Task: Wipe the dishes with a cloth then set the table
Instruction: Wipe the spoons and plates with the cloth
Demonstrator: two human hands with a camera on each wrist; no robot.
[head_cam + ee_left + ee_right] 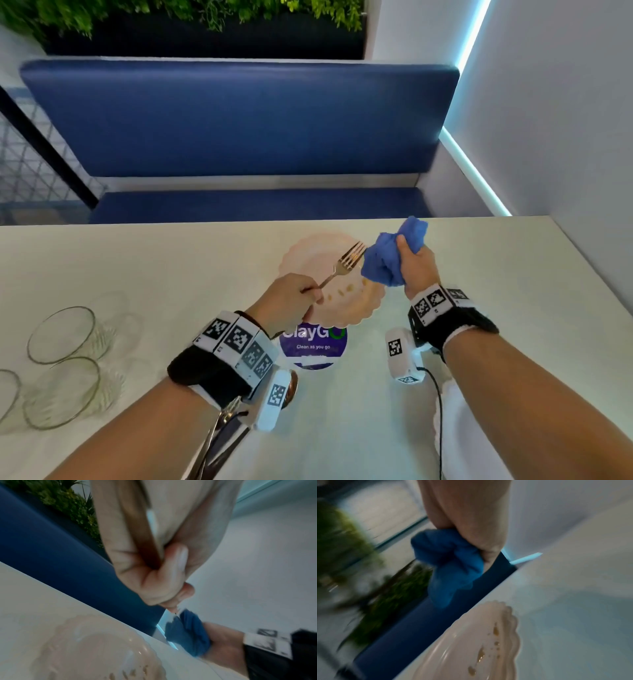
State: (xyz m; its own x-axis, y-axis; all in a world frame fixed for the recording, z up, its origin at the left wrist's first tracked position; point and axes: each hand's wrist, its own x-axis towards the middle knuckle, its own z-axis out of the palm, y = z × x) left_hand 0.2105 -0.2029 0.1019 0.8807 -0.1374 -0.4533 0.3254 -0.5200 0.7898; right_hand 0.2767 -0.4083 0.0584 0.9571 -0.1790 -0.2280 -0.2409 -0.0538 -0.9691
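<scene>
Head view: a fork (346, 262) is held up over the pink plate (356, 313) on the desk (171, 267). Its thin handle is pinched by the left hand (289, 301). The soft blue cloth (387, 260) is squeezed in the right hand (416, 265), just beside the prongs. The fork looks hard, light and slippery, so it is best held by the handle. The plate has brown spots.

Head camera looks forward and down over the table (137, 260) toward the blue bench (239, 116). Both wrist cameras sit low and close, tilted, looking up along the palms. All three share the scalloped plate (308, 246) (96, 642) (488, 635); the left wrist view also catches the cloth (190, 632).
</scene>
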